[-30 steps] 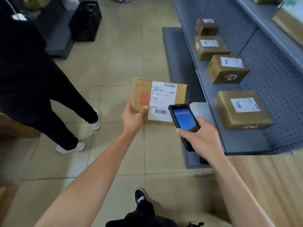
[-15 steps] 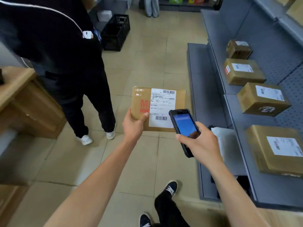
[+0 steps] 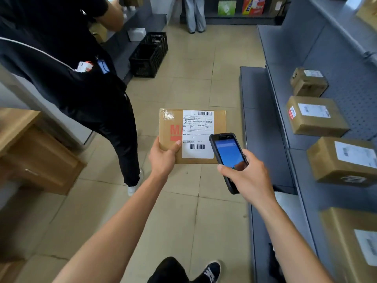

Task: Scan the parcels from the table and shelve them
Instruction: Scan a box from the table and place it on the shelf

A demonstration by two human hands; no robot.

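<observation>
One flat cardboard parcel [image 3: 191, 135], white label, pinched by my left hand [image 3: 163, 158]; one black scanner [image 3: 228, 158] gripped in right hand [image 3: 247, 177]; four boxy parcels on grey metal shelf [image 3: 285, 127].

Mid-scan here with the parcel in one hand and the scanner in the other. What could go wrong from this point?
1. The left hand holds the parcel by one corner only, thumb on top; that grip could slip.
2. The scanner in the right hand overlaps the label's lower right edge, so it might misread the barcode.
3. A person stands close on the left, and turning to the shelf could bump them.
</observation>
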